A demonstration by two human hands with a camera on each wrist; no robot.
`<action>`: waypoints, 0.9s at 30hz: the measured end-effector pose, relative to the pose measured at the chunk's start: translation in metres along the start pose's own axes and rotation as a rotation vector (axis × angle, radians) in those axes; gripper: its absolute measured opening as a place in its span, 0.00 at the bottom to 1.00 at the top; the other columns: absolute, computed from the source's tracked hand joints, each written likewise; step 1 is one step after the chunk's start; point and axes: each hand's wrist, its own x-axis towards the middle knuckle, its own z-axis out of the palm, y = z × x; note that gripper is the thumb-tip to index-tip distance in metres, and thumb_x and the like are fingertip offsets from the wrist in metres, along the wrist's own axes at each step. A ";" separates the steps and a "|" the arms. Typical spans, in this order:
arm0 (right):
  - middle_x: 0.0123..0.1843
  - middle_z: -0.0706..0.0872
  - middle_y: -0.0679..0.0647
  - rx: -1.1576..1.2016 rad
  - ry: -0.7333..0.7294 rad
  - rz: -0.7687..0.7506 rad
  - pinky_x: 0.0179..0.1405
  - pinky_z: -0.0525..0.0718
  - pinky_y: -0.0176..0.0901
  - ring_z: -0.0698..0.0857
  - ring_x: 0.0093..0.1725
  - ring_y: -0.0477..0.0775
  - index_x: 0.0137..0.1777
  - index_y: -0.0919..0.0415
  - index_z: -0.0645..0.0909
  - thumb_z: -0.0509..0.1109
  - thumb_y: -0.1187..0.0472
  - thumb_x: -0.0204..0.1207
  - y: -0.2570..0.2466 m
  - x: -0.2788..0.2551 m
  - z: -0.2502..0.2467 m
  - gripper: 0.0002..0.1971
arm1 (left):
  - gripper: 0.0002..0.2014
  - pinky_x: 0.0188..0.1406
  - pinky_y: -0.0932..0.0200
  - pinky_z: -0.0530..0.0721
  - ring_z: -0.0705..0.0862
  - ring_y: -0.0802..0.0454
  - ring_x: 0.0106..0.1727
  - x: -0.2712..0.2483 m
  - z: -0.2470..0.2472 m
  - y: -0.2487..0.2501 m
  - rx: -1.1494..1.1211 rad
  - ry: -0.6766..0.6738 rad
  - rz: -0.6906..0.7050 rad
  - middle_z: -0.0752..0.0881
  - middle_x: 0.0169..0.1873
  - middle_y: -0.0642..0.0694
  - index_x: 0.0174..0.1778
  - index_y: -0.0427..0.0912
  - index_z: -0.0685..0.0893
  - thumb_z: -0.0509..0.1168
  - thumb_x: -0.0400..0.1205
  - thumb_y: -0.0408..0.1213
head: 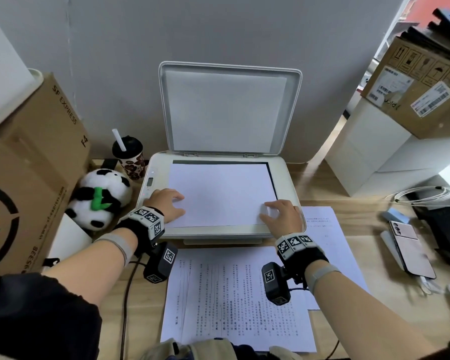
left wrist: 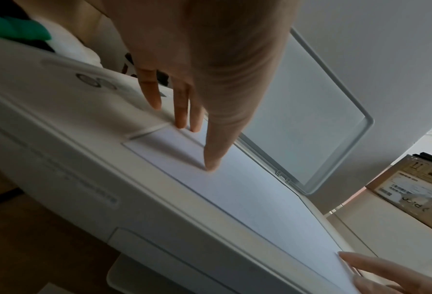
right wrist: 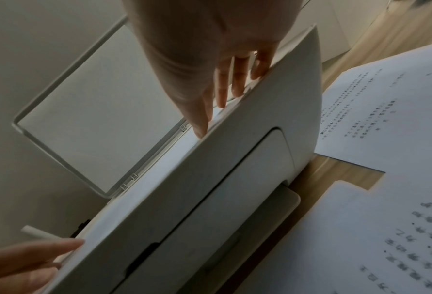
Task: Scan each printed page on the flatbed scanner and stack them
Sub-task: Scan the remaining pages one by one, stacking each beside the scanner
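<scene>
Centre frame, the page (head: pixel 220 193) lies face down on the scanner (head: pixel 287 178) glass, lid (head: pixel 229 107) up. Left hand (head: pixel 166 205) and right hand (head: pixel 283 216) press its near corners, fingers (left wrist: pixel 212 159) straight and slightly spread. Uneven pressure could skew the page; lifting carelessly could drag it.

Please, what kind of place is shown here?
Probably a small office or home workspace: a flatbed scanner on a wooden desk, printed pages, and shipping boxes beside it.
</scene>
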 end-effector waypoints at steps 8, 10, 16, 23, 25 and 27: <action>0.75 0.74 0.39 -0.045 -0.025 -0.033 0.80 0.54 0.50 0.63 0.78 0.47 0.67 0.41 0.78 0.70 0.45 0.74 0.004 0.000 0.002 0.21 | 0.27 0.76 0.47 0.68 0.69 0.46 0.76 0.007 -0.001 0.006 -0.019 -0.020 -0.051 0.74 0.73 0.46 0.67 0.51 0.76 0.75 0.72 0.46; 0.77 0.71 0.39 -0.064 -0.054 -0.033 0.82 0.51 0.52 0.60 0.80 0.47 0.70 0.41 0.76 0.69 0.44 0.75 0.003 0.002 0.001 0.22 | 0.28 0.73 0.48 0.71 0.73 0.45 0.72 0.009 -0.003 0.007 -0.028 -0.031 -0.068 0.75 0.70 0.44 0.66 0.53 0.77 0.76 0.70 0.48; 0.79 0.67 0.39 -0.079 -0.085 -0.017 0.82 0.48 0.53 0.57 0.82 0.47 0.74 0.42 0.71 0.67 0.44 0.76 0.000 0.005 0.000 0.25 | 0.29 0.73 0.49 0.72 0.73 0.45 0.71 0.013 -0.003 0.006 -0.057 -0.031 -0.085 0.74 0.70 0.43 0.67 0.53 0.76 0.76 0.70 0.46; 0.79 0.68 0.40 -0.099 -0.089 -0.017 0.82 0.52 0.52 0.58 0.81 0.47 0.75 0.45 0.72 0.68 0.44 0.76 -0.003 0.008 -0.005 0.27 | 0.32 0.75 0.49 0.69 0.71 0.46 0.73 0.016 -0.002 0.005 -0.064 -0.051 -0.091 0.74 0.71 0.45 0.70 0.53 0.73 0.75 0.70 0.47; 0.79 0.69 0.40 -0.092 -0.079 -0.009 0.82 0.53 0.52 0.58 0.81 0.47 0.75 0.46 0.72 0.69 0.45 0.76 -0.003 0.006 -0.005 0.27 | 0.32 0.76 0.47 0.68 0.70 0.46 0.74 0.017 0.000 0.004 -0.053 -0.049 -0.093 0.74 0.70 0.44 0.70 0.54 0.73 0.75 0.70 0.48; 0.78 0.70 0.40 -0.092 -0.060 -0.011 0.82 0.53 0.52 0.59 0.81 0.47 0.75 0.47 0.73 0.69 0.45 0.75 -0.002 0.005 -0.004 0.27 | 0.32 0.76 0.46 0.68 0.69 0.46 0.74 0.018 0.003 0.004 -0.057 -0.046 -0.090 0.74 0.70 0.44 0.71 0.53 0.73 0.75 0.71 0.47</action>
